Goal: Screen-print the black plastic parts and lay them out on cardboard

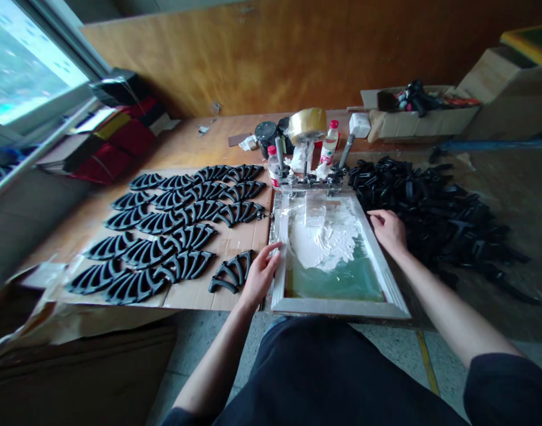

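A silkscreen frame (pixel 342 306) with pale metal bars and green mesh lies in front of me. Thick white ink (pixel 328 245) is spread over the mesh's far half, and a flat scraper blade (pixel 316 208) stands in it. My left hand (pixel 261 273) has thumb and fingertips closed at the frame's left bar. At the right bar, my right hand (pixel 389 232) holds the edge with its fingertips; some fingers are hidden. Left of my left hand lies a small group of curved black plastic handles (pixel 232 273). What lies beneath the frame is hidden.
Rows of black handles (pixel 164 219) cover cardboard on the left. A heap of black parts (pixel 431 207) fills the right side. Behind the frame are its clamp (pixel 313 180), a tape roll (pixel 307 124) and red-capped bottles (pixel 329 144). An open carton (pixel 424 124) stands at back right.
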`<control>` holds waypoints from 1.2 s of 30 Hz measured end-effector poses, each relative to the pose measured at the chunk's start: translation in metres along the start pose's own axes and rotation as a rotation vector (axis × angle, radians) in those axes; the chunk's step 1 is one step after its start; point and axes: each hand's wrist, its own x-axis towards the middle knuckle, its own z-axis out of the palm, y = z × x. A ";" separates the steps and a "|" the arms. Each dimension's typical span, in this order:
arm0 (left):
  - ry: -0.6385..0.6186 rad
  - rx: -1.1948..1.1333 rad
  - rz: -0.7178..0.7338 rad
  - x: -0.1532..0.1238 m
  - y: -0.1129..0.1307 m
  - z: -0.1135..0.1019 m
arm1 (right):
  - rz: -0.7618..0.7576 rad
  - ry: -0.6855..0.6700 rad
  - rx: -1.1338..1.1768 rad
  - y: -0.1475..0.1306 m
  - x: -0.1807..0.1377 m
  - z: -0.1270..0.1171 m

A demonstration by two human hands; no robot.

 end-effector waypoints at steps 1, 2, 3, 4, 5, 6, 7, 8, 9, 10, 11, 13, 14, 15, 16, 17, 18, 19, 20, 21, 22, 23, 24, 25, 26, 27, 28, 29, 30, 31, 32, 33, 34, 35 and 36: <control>-0.002 0.029 -0.027 0.001 -0.016 0.002 | 0.025 0.050 -0.010 -0.005 0.011 0.001; 0.005 0.069 -0.048 0.004 -0.030 0.004 | 0.026 0.080 -0.023 -0.014 0.021 0.004; 0.020 0.120 -0.063 0.007 -0.042 0.007 | 0.002 0.082 -0.041 -0.027 0.031 0.010; 0.037 0.177 -0.072 0.011 -0.052 0.008 | -0.034 0.052 -0.063 -0.042 0.040 0.017; 0.052 0.231 -0.076 0.015 -0.059 0.010 | -0.069 -0.004 -0.090 -0.057 0.046 0.025; 0.061 0.274 -0.078 0.018 -0.064 0.010 | -0.091 -0.083 -0.120 -0.071 0.050 0.033; 0.060 0.305 -0.080 0.021 -0.067 0.010 | -0.100 -0.169 -0.149 -0.083 0.050 0.040; 0.054 0.328 -0.080 0.023 -0.069 0.010 | -0.108 -0.251 -0.172 -0.092 0.046 0.045; 0.047 0.341 -0.083 0.024 -0.071 0.009 | -0.127 -0.314 -0.188 -0.097 0.040 0.049; 0.040 0.347 -0.086 0.025 -0.072 0.009 | -0.169 -0.360 -0.196 -0.099 0.031 0.050; 0.036 0.347 -0.088 0.025 -0.073 0.008 | -0.239 -0.395 -0.196 -0.100 0.021 0.049; 0.040 0.329 -0.088 0.024 -0.074 0.007 | -0.426 -0.455 -0.168 -0.097 0.001 0.041; 0.047 0.314 -0.089 0.024 -0.075 0.007 | -0.516 -0.493 -0.141 -0.096 -0.005 0.036; 0.054 0.299 -0.090 0.024 -0.075 0.007 | -0.587 -0.536 -0.110 -0.094 -0.009 0.030; 0.061 0.286 -0.091 0.024 -0.075 0.007 | -0.630 -0.579 -0.080 -0.093 -0.010 0.025; 0.066 0.276 -0.092 0.024 -0.075 0.007 | -0.637 -0.607 -0.055 -0.092 -0.009 0.021; 0.068 0.270 -0.093 0.024 -0.074 0.008 | -0.613 -0.613 -0.039 -0.092 -0.006 0.020; 0.068 0.267 -0.094 0.024 -0.073 0.008 | -0.567 -0.588 -0.032 -0.092 -0.003 0.020; 0.066 0.264 -0.094 0.024 -0.072 0.008 | -0.515 -0.537 -0.034 -0.092 -0.002 0.022; 0.063 0.262 -0.095 0.023 -0.071 0.008 | -0.477 -0.472 -0.041 -0.092 -0.002 0.025; 0.059 0.261 -0.097 0.023 -0.070 0.008 | -0.464 -0.411 -0.049 -0.092 -0.005 0.029; 0.055 0.259 -0.100 0.023 -0.070 0.008 | -0.478 -0.365 -0.053 -0.091 -0.010 0.033; 0.051 0.258 -0.102 0.023 -0.069 0.009 | -0.507 -0.343 -0.049 -0.090 -0.016 0.036; 0.048 0.257 -0.104 0.023 -0.069 0.009 | -0.538 -0.345 -0.036 -0.088 -0.022 0.037; 0.047 0.257 -0.105 0.023 -0.069 0.009 | -0.558 -0.364 -0.016 -0.087 -0.026 0.037; 0.046 0.257 -0.106 0.023 -0.068 0.010 | -0.552 -0.384 0.002 -0.087 -0.027 0.037; 0.044 0.257 -0.108 0.022 -0.067 0.009 | -0.519 -0.397 0.015 -0.088 -0.024 0.036; 0.037 0.255 -0.108 0.022 -0.065 0.009 | -0.469 -0.396 0.018 -0.090 -0.017 0.035; 0.023 0.250 -0.107 0.021 -0.062 0.008 | -0.412 -0.377 0.012 -0.093 -0.006 0.034; 0.004 0.237 -0.104 0.020 -0.057 0.006 | -0.354 -0.344 -0.004 -0.096 0.008 0.034; -0.017 0.215 -0.100 0.018 -0.050 0.004 | -0.301 -0.302 -0.027 -0.099 0.024 0.032; -0.036 0.183 -0.093 0.015 -0.041 0.002 | -0.255 -0.259 -0.050 -0.101 0.040 0.030; -0.048 0.144 -0.083 0.012 -0.031 0.000 | -0.218 -0.221 -0.070 -0.100 0.056 0.026; -0.050 0.100 -0.068 0.009 -0.019 -0.002 | -0.181 -0.184 -0.081 -0.096 0.071 0.020; -0.047 0.051 -0.052 0.007 -0.006 -0.004 | -0.137 -0.144 -0.078 -0.087 0.083 0.011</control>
